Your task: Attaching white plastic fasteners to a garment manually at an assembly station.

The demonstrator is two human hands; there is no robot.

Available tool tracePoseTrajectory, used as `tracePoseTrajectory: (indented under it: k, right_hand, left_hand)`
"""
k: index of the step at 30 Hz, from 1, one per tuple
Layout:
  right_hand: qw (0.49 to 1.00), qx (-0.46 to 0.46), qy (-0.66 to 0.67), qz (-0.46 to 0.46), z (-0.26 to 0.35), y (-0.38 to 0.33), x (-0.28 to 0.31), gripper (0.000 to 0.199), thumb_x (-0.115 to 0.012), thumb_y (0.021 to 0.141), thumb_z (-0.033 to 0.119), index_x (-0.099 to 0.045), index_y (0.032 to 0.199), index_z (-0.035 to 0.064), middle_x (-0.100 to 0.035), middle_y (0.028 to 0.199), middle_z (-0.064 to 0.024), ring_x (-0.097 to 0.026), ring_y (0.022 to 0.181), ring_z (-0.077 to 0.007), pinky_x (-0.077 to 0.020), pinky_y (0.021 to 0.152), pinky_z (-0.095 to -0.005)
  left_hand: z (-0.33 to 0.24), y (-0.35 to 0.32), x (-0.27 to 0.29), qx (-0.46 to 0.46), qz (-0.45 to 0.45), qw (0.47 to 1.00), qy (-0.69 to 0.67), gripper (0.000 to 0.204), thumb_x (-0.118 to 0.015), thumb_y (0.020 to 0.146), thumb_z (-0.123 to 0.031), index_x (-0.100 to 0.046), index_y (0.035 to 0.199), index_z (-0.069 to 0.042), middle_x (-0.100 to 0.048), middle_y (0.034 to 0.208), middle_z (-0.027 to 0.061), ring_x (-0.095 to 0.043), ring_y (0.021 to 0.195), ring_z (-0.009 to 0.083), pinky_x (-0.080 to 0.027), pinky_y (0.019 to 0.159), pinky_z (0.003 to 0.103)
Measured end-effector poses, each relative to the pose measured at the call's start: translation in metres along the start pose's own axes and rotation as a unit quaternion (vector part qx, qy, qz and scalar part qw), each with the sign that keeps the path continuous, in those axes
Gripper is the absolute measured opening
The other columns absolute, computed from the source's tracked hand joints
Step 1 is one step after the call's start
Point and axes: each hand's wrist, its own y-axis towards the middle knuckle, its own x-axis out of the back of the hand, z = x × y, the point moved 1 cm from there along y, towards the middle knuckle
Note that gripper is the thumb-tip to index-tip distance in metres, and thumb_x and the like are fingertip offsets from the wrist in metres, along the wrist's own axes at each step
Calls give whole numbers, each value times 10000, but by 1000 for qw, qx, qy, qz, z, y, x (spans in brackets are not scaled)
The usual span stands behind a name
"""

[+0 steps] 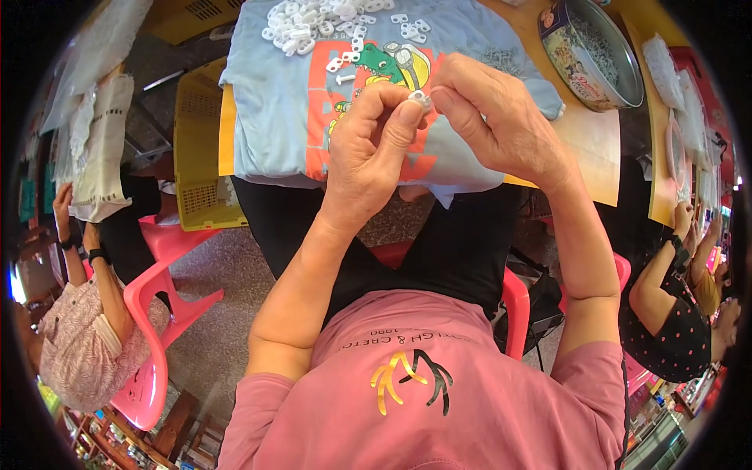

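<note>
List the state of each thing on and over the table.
Left hand: pinching a white plastic part
Right hand: fingers curled beside it, contents hidden
White pile: loose, heaped
Blue cloth: spread, wrinkled
Round tin: open, holding metal pieces

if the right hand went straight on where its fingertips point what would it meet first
Most likely the small white piece pinched in the left hand; the right hand looks very close to it, though depth is unclear.

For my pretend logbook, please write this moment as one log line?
left hand: pinching small white part | right hand: close beside it | blue cloth: loose white parts heaped on top
</note>
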Motion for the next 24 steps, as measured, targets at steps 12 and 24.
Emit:
tracePoseTrajectory:
  k: [12,24]
  right_hand:
    - [999,7,45,14,-3,0,-6,58,-541,934,54,-516,918,4,-533,799,-122,-534,693,-317,-440,623,-366]
    - [999,43,9,0,-3,4,-13,89,-573,912,22,-495,887,-15,-515,799,-137,-523,694,-330,-440,602,-387]
  left_hand:
    - [-1,1,3,8,1,1000,7,114,-571,990,-119,-577,996,-5,-604,865,9,-538,789,65,-454,715,213]
    - [-2,1,4,15,-5,999,-28,99,-565,991,-108,-576,990,-9,-587,844,3,-522,771,63,-440,684,215]
